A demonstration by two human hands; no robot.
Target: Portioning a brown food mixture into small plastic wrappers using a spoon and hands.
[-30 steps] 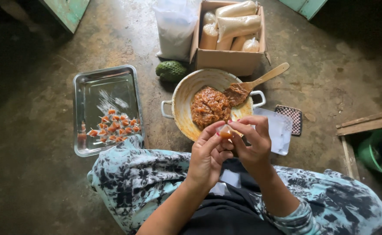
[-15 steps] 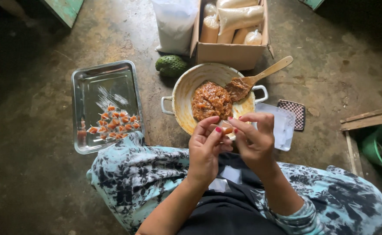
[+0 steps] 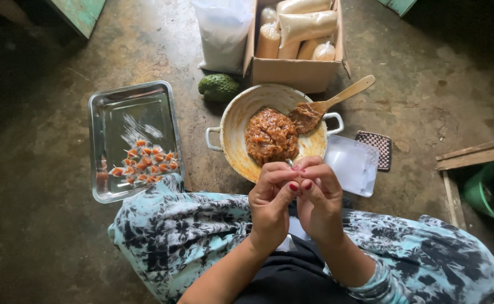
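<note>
head view, hands pinched together over pan

place: a home food-making spot set up on the ground
floor: bare, stained concrete floor
cookware: two-handled pan of brown paste with wooden spoon
output: steel tray of small wrapped sweets
supplies: cardboard box of filled bags
</note>
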